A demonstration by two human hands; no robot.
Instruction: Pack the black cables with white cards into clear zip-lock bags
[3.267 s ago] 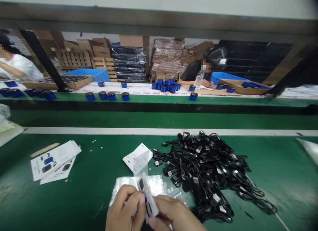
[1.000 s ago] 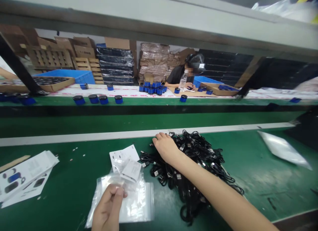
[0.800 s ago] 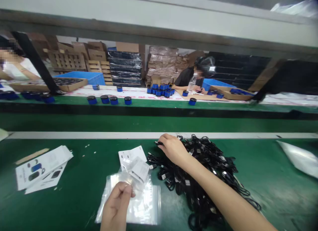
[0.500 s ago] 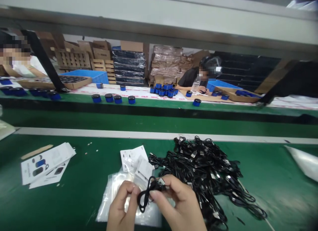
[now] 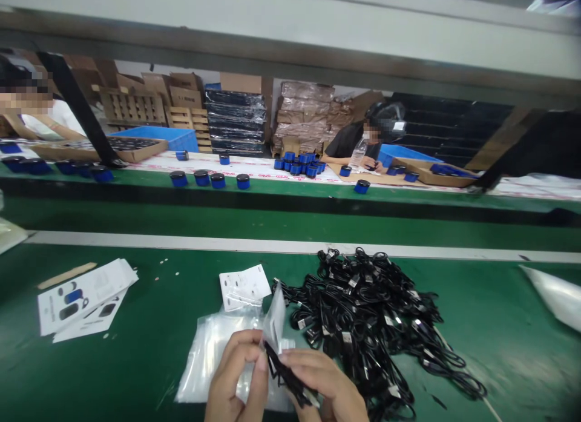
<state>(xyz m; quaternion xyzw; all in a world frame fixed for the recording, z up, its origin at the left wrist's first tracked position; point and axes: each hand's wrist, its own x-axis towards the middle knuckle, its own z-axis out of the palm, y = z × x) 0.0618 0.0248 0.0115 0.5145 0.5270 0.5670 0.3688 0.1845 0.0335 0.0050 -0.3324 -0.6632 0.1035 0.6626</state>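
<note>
My right hand is closed on a coiled black USB cable, which is tilted with its end pointing toward me. My left hand pinches a small clear plastic bag with what looks like a folded white leaflet in it. The bag stands up against the far end of the cable; whether any of the cable is inside it I cannot tell. Below both hands lies a stack of clear plastic bags. A large heap of black USB cables spreads beside my right hand.
Printed leaflets and a wooden stick lie on the left of the green table. Another white leaflet sits behind the bags. Across the belt are several blue-and-black round items and two people at work.
The small bag with the white leaflet has come upright between my hands. The cable has turned and dropped lower, its end now toward me. My left hand has shifted slightly right.
</note>
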